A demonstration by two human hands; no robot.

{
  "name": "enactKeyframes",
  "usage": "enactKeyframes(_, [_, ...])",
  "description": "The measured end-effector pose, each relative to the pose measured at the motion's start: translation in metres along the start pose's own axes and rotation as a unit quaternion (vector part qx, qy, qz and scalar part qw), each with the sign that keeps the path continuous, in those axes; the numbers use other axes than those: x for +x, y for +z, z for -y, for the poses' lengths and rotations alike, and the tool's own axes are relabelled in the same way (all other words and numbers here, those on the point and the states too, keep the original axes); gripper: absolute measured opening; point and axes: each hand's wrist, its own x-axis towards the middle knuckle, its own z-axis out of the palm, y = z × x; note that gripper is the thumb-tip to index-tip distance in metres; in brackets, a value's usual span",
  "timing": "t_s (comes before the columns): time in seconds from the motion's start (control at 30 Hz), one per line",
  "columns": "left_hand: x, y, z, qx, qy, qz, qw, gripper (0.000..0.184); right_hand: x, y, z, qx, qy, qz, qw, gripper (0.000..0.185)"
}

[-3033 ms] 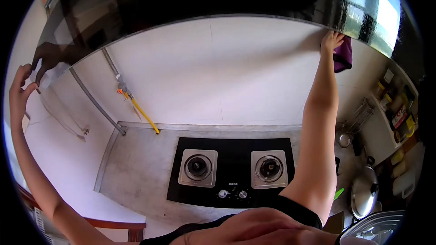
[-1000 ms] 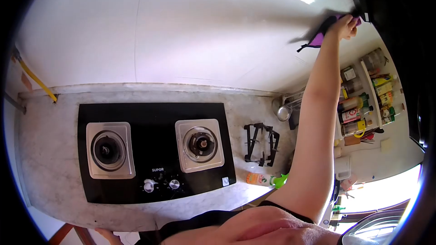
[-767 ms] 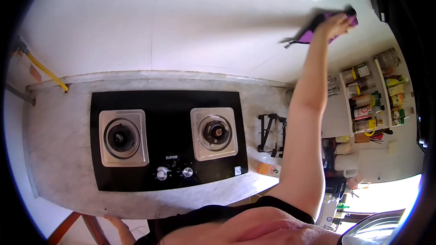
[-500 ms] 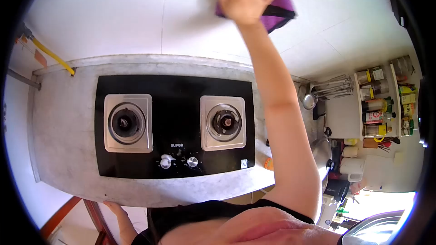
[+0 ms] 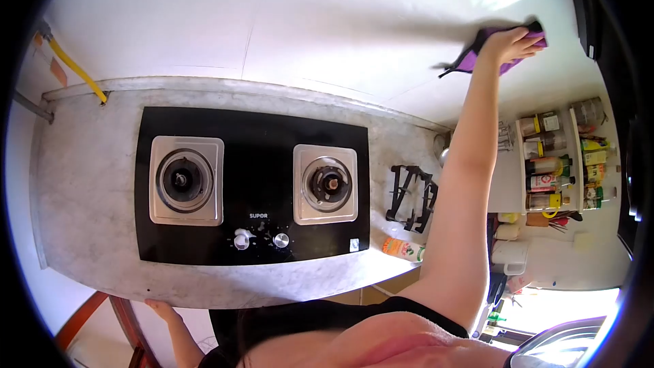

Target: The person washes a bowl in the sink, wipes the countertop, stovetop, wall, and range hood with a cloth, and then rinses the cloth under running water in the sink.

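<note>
Against the white tiled wall, up and to the right, my right hand presses a purple cloth with black edging. The fingers lie over the cloth, and one dark corner of it sticks out to the left. Down at the lower left, my left hand is at the front edge of the counter, its fingers stretched out with nothing visible in them. Between the hands lies a black two-burner gas stove, its burners without grates.
Black pot grates and an orange-and-white bottle lie on the marbled counter right of the stove. White foam is on a stove knob. A yellow gas hose runs at left; shelves of jars are at right.
My right hand has slid the purple cloth along the wall to the right and slightly down. The view has shifted a little, and the grates and bottle now show. My left hand stays at the counter edge.
</note>
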Motion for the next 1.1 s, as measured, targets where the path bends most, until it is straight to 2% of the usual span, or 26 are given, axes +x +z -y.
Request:
enactKeyframes(0.03, [0.005, -0.002, 0.007, -0.031, -0.023, 0.020, 0.999, 0.068, 0.011, 0.001, 0.025, 0.000, -0.011, 0.005, 1.000, 0.067])
enactKeyframes(0.17, [0.015, 0.001, 0.029, -0.008, -0.009, -0.006, 1.000, 0.069, 0.000, 0.014, 0.132, 0.010, -0.061, 0.041, 0.997, 0.065])
enactKeyframes(0.23, [0.020, 0.003, 0.038, 0.001, -0.001, -0.015, 1.000, 0.070, -0.029, 0.034, 0.174, 0.009, -0.160, 0.062, 0.985, 0.062])
enactKeyframes(0.3, [0.015, 0.004, 0.026, -0.021, 0.021, -0.014, 0.999, 0.068, -0.073, 0.055, 0.214, 0.018, -0.295, 0.095, 0.951, 0.060])
enactKeyframes(0.37, [0.006, 0.004, 0.022, -0.012, 0.041, -0.023, 0.999, 0.067, -0.120, 0.073, 0.244, 0.051, -0.438, 0.145, 0.885, 0.057])
enactKeyframes(0.47, [0.039, 0.010, 0.062, 0.036, 0.068, -0.049, 0.996, 0.064, -0.171, 0.097, 0.260, 0.116, -0.643, 0.208, 0.728, 0.054])
enactKeyframes(0.5, [0.047, 0.012, 0.074, 0.046, 0.075, -0.056, 0.995, 0.063, -0.179, 0.102, 0.252, 0.080, -0.706, 0.181, 0.680, 0.052])
enactKeyframes(0.53, [0.046, 0.007, 0.079, 0.057, 0.080, -0.065, 0.993, 0.062, -0.184, 0.099, 0.240, -0.100, -0.784, 0.025, 0.612, 0.050])
enactKeyframes(0.6, [0.043, 0.004, 0.082, -0.083, 0.026, -0.006, 0.996, 0.061, -0.200, 0.108, 0.199, 0.160, -0.676, 0.189, 0.694, 0.049])
enactKeyframes(0.67, [0.034, 0.005, 0.053, -0.092, -0.010, 0.026, 0.995, 0.060, -0.225, 0.112, 0.139, 0.077, -0.693, 0.287, 0.657, 0.048])
enactKeyframes(0.7, [0.026, 0.004, 0.034, -0.081, -0.012, 0.025, 0.996, 0.059, -0.237, 0.099, 0.123, 0.099, -0.661, 0.345, 0.659, 0.040])
enactKeyframes(0.73, [0.017, 0.004, 0.012, -0.070, -0.014, 0.023, 0.997, 0.058, -0.255, 0.092, 0.092, -0.014, -0.716, 0.322, 0.620, 0.042])
enactKeyframes(0.77, [0.018, 0.009, 0.013, -0.113, -0.008, 0.008, 0.993, 0.058, -0.278, 0.106, 0.033, 0.025, -0.693, 0.373, 0.617, 0.046])
enactKeyframes(0.8, [0.015, 0.009, 0.013, -0.120, -0.004, 0.003, 0.993, 0.057, -0.288, 0.099, 0.004, 0.097, -0.563, 0.548, 0.611, 0.044])
enactKeyframes(0.83, [0.012, 0.009, 0.013, -0.127, 0.001, -0.002, 0.992, 0.057, -0.293, 0.090, -0.018, 0.042, -0.633, 0.529, 0.563, 0.045])
enactKeyframes(0.87, [0.009, 0.008, 0.010, -0.102, 0.006, 0.000, 0.995, 0.057, -0.293, 0.085, -0.041, 0.109, -0.640, 0.536, 0.540, 0.043])
enactKeyframes(0.93, [0.012, 0.007, 0.018, -0.043, 0.023, -0.028, 0.998, 0.057, -0.286, 0.088, -0.059, 0.098, -0.381, 0.773, 0.498, 0.040])
enactKeyframes(0.97, [0.020, 0.011, 0.035, -0.007, 0.034, -0.056, 0.998, 0.057, -0.287, 0.078, -0.068, 0.123, -0.397, 0.753, 0.510, 0.039])
enactKeyframes(1.0, [0.025, 0.011, 0.051, 0.032, 0.045, -0.082, 0.995, 0.058, -0.267, 0.052, -0.010, 0.079, -0.146, 0.819, 0.550, 0.039])
enactKeyframes(1.03, [0.026, 0.010, 0.059, 0.039, 0.051, -0.083, 0.994, 0.058, -0.255, 0.048, 0.020, 0.093, -0.102, 0.801, 0.583, 0.040])
enactKeyframes(1.07, [0.028, 0.013, 0.064, 0.042, 0.056, -0.085, 0.994, 0.059, -0.249, 0.062, 0.030, 0.134, -0.169, 0.769, 0.602, 0.034])
enactKeyframes(1.1, [0.029, 0.012, 0.066, 0.047, 0.059, -0.085, 0.993, 0.060, -0.257, 0.108, 0.001, 0.154, -0.290, 0.705, 0.628, 0.027])
